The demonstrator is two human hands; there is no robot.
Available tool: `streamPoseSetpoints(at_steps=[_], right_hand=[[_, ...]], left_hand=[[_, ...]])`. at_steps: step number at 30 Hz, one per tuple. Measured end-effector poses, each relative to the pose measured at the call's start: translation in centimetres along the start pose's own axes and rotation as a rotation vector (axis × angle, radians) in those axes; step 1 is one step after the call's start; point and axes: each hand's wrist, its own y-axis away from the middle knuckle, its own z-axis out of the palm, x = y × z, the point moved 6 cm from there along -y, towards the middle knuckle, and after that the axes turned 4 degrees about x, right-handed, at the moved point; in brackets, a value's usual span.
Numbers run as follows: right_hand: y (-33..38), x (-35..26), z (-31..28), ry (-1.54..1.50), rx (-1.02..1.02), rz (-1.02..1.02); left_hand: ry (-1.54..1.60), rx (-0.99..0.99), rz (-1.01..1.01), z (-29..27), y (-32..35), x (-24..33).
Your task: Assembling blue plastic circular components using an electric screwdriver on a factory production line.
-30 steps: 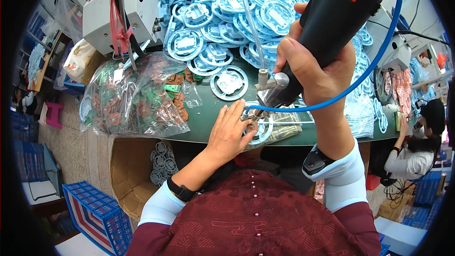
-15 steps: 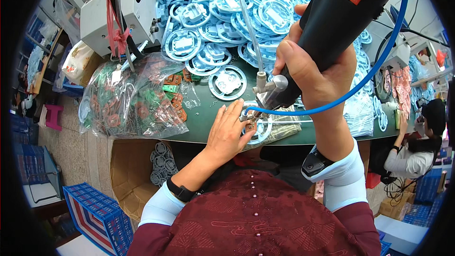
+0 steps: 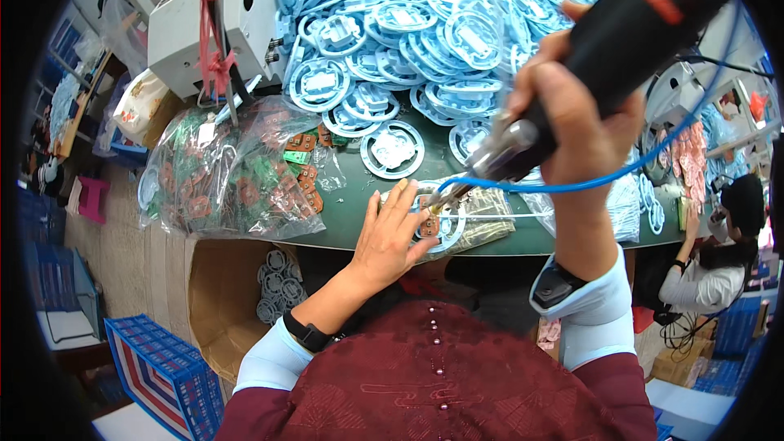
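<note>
**Two hands on one pale-blue ring at the near edge of the surface**

Taking that ring part (image 3: 445, 224) as the landmark and going left to right: far left of it, below the surface, stands a blue crate (image 3: 167, 376), then an open cardboard box (image 3: 224, 310) with finished rings lying inside. Up on the green surface (image 3: 347, 204), left of the ring, lies a clear bag of small green and brown boards (image 3: 237, 175); behind that sits a grey machine (image 3: 208, 20).

The left hand (image 3: 392, 233) lies flat with fingers spread, pressing the ring's left side down; it grips nothing. Compared with a second ago it has barely shifted, so the part looks pinned for fastening.

Behind the ring, a heap of blue ring parts (image 3: 408, 41) covers the surface.

The right hand (image 3: 572, 114) is wrapped tightly around a black powered screwdriver (image 3: 621, 33), wrist cocked, tool slanting down to the left. Its metal tip now meets the ring, lower and closer than before, which I judge to mean a screw is being driven. A blue hose (image 3: 621, 171) loops under the wrist. Far right, another person (image 3: 719, 261) sits at work.
</note>
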Motion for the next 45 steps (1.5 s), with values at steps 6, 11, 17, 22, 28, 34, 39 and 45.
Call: streamPoseSetpoints(at_steps=[6,11,17,22,28,34,39,45], right_hand=[[-0.1,1.3,1.1,0.097,-0.054,-0.086],[0.1,2.6,1.3,0.075,0.014,-0.058],[-0.1,3.3,1.7,0.076,-0.051,-0.064],[0.0,3.7,1.5,0.075,-0.004,-0.064],[0.8,4.1,1.1,0.074,0.048,-0.069],[-0.9,1.5,1.4,0.080,-0.063,-0.077],[0.1,-2.2,0.5,0.075,-0.012,-0.081],[2.4,0.4,0.9,0.099,-0.039,-0.081]], left_hand=[[-0.074,-0.089,0.009,0.0,1.7,-0.1],[-0.061,-0.071,0.028,0.2,1.8,-0.4],[-0.046,-0.058,0.019,0.2,1.7,-0.4],[-0.040,-0.057,0.015,0.1,1.6,-0.4],[-0.062,-0.048,0.024,0.1,1.5,-0.1],[-0.108,-0.029,0.018,0.1,1.8,-0.1],[-0.174,0.002,-0.005,0.6,-0.3,0.3],[-0.180,0.047,0.011,0.8,-0.1,-0.1]])
